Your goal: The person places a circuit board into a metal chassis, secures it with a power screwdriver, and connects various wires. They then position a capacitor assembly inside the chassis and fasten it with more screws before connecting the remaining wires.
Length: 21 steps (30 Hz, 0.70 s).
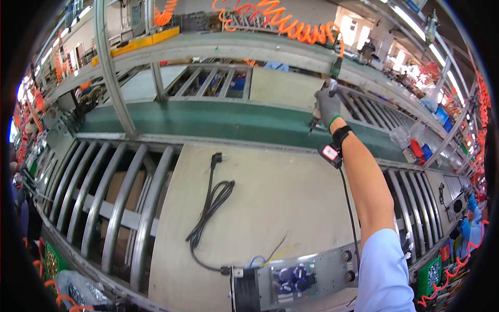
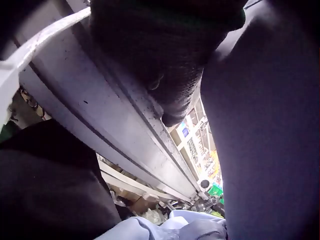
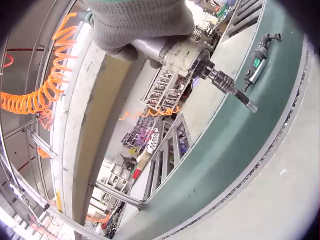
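Observation:
In a grey glove, the right hand (image 1: 328,106) (image 3: 142,22) reaches far forward over the green belt, its fingers curled round an air tool (image 3: 185,57) whose metal bit points away from the hand. An orange coiled hose (image 1: 312,32) runs to this tool from above. The left hand (image 2: 160,60), in a dark-looking glove, hangs low between dark cloth and a pale metal edge; nothing shows in its fingers. A metal unit (image 1: 325,270) with a black power cord (image 1: 208,208) and loose wires lies on the pale board (image 1: 275,192) near the body.
A second air tool (image 3: 257,62) lies on the green belt (image 3: 215,145). Metal rollers (image 1: 117,203) flank the board on both sides. Upright posts (image 1: 112,73) and a raised shelf (image 1: 208,49) stand beyond. Green bins (image 1: 430,275) sit at the lower corners.

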Motion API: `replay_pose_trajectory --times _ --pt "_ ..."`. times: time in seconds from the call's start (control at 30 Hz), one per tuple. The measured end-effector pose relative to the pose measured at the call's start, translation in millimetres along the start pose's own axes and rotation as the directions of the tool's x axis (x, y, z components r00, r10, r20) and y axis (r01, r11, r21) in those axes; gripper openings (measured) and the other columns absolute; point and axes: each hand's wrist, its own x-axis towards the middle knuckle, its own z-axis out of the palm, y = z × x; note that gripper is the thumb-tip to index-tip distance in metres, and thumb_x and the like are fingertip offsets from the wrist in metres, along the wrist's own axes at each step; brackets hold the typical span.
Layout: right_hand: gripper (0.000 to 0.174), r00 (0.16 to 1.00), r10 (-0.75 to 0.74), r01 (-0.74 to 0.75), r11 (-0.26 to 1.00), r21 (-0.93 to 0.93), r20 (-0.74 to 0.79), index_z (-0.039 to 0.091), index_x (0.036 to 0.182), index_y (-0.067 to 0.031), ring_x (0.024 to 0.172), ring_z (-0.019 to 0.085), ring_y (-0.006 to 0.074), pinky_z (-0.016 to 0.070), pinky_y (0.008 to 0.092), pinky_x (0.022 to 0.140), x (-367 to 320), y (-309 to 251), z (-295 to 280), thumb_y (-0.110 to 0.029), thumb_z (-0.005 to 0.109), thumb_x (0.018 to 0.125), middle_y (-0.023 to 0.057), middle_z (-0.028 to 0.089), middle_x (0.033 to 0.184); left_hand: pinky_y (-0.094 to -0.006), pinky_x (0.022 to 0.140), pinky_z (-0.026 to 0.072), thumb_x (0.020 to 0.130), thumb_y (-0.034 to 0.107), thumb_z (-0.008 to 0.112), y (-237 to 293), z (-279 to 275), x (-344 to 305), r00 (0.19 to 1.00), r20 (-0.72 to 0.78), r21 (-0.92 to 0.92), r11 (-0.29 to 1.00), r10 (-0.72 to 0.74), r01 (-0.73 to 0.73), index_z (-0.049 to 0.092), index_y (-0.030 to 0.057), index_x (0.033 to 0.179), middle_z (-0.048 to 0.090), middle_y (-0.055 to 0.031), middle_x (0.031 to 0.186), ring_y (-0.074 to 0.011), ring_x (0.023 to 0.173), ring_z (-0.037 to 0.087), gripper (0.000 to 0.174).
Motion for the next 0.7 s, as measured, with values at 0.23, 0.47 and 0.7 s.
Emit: replay_pose_trajectory --times 0.23,0.47,0.7 --pt "0.040 0.988 0.047 0.032 0.871 -0.491 0.148 0.067 0.087 0.0037 0.072 0.072 0.0273 0.0516 0.0391 0.062 -96.8 61.4 47.4 -0.036 0.063 0.087 0.0141 0.070 0.078 -0.0487 0.092 0.0496 0.066 0.060 0.082 -2.2 -16.0 12.6 0.997 -0.033 0.065 0.996 0.069 -0.067 0.062 0.0090 0.125 0.061 -0.0172 0.123 -0.0366 0.107 0.059 0.081" --pt "0.033 0.657 0.135 0.288 0.864 -0.413 0.742 0.068 0.079 -0.0033 0.062 0.063 0.0197 0.0507 0.0358 0.057 -309.7 21.2 11.5 -0.033 0.059 0.092 0.0088 0.065 0.071 -0.0486 0.094 0.0475 0.066 0.054 0.085 12.0 -61.1 -48.8 0.969 -0.238 0.020 0.998 0.064 -0.060 0.060 0.0051 0.125 0.061 -0.0190 0.123 -0.0360 0.106 0.059 0.081" --pt "0.043 0.830 -0.082 0.410 0.762 -0.502 0.552 0.064 0.074 0.0028 0.059 0.056 0.0236 0.0429 0.0438 0.057 -306.5 125.4 -124.8 -0.033 0.056 0.095 0.0143 0.061 0.065 -0.0480 0.094 0.0439 0.059 0.046 0.089 -12.8 -166.3 -195.9 0.696 -0.670 0.223 0.823 -0.259 0.522 0.054 0.0064 0.122 0.057 -0.0164 0.116 -0.0369 0.107 0.054 0.082"
